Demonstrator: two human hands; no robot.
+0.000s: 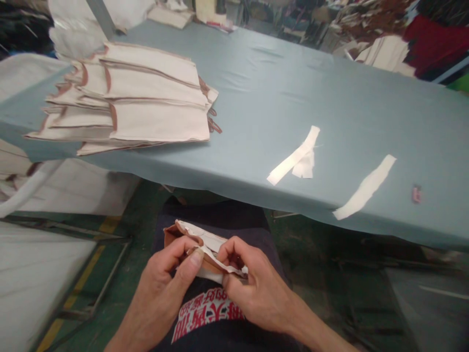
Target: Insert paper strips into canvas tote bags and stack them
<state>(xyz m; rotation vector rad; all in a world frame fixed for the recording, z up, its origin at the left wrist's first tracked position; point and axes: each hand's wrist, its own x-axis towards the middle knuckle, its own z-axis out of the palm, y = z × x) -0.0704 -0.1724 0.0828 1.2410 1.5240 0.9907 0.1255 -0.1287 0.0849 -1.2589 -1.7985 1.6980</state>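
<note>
Above my lap, both hands hold a small cream fabric piece with brown trim (205, 237), which looks like a sewn pouch or bag part. My left hand (164, 281) pinches its brown-and-white edge between thumb and index finger. On the other side, my right hand (252, 281) is closed on the white edge, its thumb and fingertips curled together. Folds of the fabric and my fingers hide part of the inside. Under the piece lies a dark apron (252, 220) with red and white lettering.
A blue-grey covered table (249, 112) stretches across in front of me. Cream pieces with brown edging (157, 120) are stacked at its left. Pale strips (293, 156) and another strip (366, 188) lie right of centre, with a small pinkish object (416, 193) farther right.
</note>
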